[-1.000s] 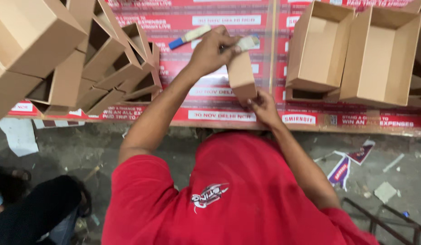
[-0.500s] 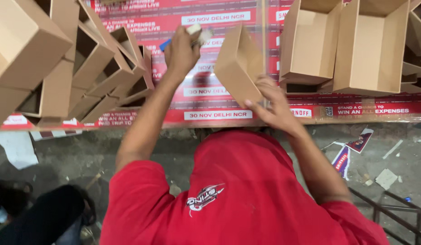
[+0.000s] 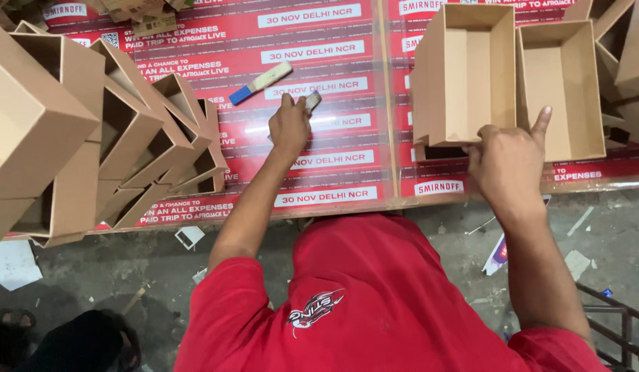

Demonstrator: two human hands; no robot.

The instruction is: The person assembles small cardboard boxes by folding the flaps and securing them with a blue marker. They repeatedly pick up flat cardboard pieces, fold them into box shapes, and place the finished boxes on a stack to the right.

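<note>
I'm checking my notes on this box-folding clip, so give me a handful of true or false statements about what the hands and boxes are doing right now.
1. The right hand rests against an open brown box on the table. True.
2. The left hand holds the blue-tipped tool. False: that tool lies on the table beyond the hand, which grips a small pale object.
3. A pile of folded brown boxes sits to the person's left. True.
4. The person wears a green shirt. False: the shirt is red.
5. The table has a bare wooden top. False: red printed sheets cover it.
</note>
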